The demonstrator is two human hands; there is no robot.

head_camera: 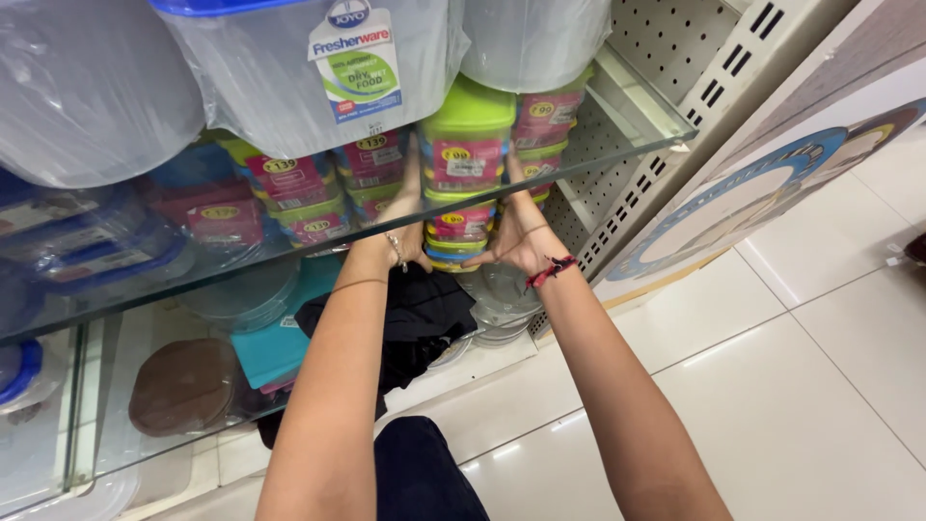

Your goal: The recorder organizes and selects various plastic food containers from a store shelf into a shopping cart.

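A tall stack of small plastic containers [464,174] with green, blue and yellow lids and pink labels is held between both my hands, at the edge of a glass shelf [617,135]. My left hand [403,227] presses its left side, fingers reaching up along it. My right hand [518,232] clasps the right side; a red thread band sits on that wrist. The stack's lower part sits below the shelf's front edge.
More stacked containers [299,188] with pink labels fill the glass shelf. Big clear tubs [309,68] in plastic wrap stand on a shelf above. Lower shelves hold clear lids, a teal box [275,347] and a brown lid [183,386]. White floor tiles [801,386] lie to the right.
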